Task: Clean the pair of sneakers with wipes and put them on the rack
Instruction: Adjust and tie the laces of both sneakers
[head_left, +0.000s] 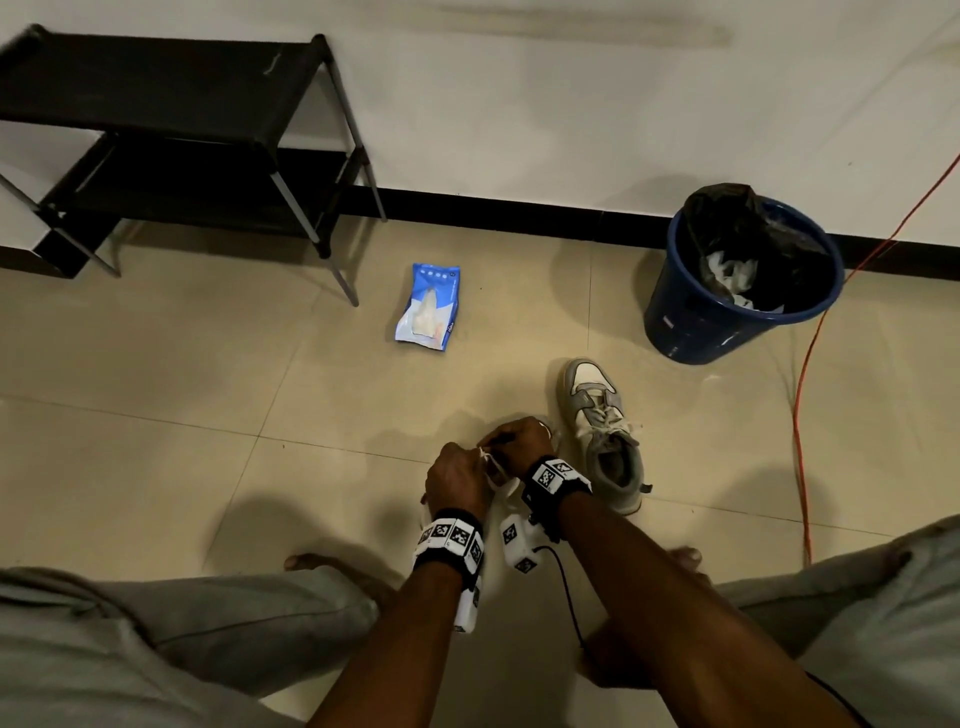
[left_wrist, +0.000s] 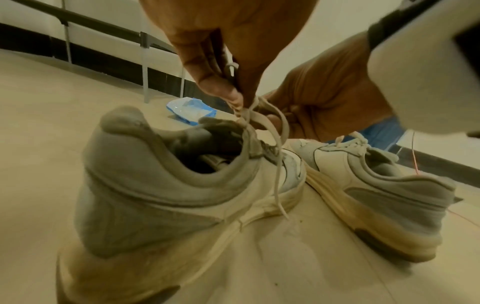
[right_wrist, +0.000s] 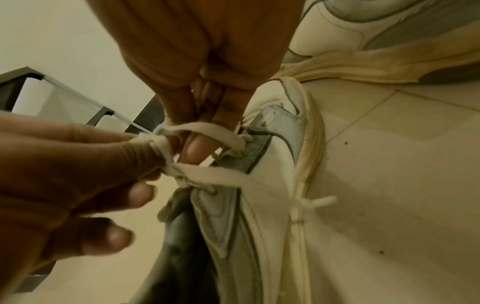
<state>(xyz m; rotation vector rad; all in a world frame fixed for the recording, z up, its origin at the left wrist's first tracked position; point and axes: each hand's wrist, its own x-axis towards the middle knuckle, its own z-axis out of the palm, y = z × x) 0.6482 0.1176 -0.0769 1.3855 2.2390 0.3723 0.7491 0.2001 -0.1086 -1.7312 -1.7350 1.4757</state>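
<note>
Head view: my left hand (head_left: 457, 475) and right hand (head_left: 519, 441) meet over the near sneaker (left_wrist: 166, 185), its mate (head_left: 605, 431) beside it; rack (head_left: 171, 140), wipes pack (head_left: 428, 306) and bin (head_left: 737, 275) wait on the tiled floor (head_left: 156, 389). Left wrist: fingertips pinch its lace (left_wrist: 259, 115). Right wrist: both hands clamp lace loops, probably tying a bow.

Left hand (head_left: 457, 475) and right hand (head_left: 519, 441) meet low, forearms converging; fingers of both pinch a lace (right_wrist: 207, 131).
</note>
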